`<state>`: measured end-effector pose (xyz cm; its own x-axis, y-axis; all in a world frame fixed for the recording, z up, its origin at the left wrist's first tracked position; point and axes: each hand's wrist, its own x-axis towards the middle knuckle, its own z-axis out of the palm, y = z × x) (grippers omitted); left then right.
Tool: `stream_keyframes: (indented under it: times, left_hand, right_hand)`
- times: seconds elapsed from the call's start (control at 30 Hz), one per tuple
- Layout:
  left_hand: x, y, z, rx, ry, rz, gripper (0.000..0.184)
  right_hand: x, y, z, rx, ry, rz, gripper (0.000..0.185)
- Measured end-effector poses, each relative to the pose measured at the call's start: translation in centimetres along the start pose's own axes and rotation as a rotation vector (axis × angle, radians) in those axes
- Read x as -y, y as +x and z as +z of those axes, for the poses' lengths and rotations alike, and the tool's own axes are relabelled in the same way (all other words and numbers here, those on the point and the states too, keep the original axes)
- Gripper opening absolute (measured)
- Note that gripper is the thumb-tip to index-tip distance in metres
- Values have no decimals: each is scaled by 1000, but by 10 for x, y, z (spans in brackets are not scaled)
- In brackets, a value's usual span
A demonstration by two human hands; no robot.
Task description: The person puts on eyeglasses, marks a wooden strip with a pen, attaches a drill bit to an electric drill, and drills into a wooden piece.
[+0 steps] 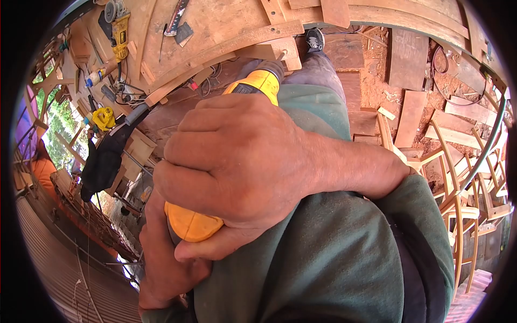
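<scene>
My right hand is wrapped over the body of a yellow and black power drill, covering most of it. The drill's rear end shows below my fingers. Lower and to the left, my left hand closes around the drill's back part, its fingers partly hidden behind the tool and my right hand. The drill's dark front end points up at a small wooden block at the bench edge. A bit shows against the wood; whether it has entered is unclear.
The wooden workbench holds a yellow angle grinder, a hammer-like tool and a curved wooden strip. Another yellow tool lies left. Wooden chair frames stand right. Boards and sawdust cover the floor.
</scene>
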<state>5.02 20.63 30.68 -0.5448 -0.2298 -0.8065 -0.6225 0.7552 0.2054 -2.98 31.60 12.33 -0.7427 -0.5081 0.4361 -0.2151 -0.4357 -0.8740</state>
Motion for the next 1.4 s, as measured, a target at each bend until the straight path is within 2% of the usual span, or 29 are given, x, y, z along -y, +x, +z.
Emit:
stream_keyframes:
  times: [0.27,0.83,1.03,1.4]
  left_hand:
    - [1,-1,1,-21,43,19,88]
    - [-11,3,10,-136,33,65,69]
    - [-9,5,9,-131,11,95,67]
    - [-9,4,4,-137,151,135,67]
  right_hand:
    - [-1,0,0,-3,-2,-8,50]
    - [6,-2,-6,25,-112,-6,53]
    - [6,-10,-1,-97,-133,81,59]
    - [5,-11,2,-138,-136,63,60]
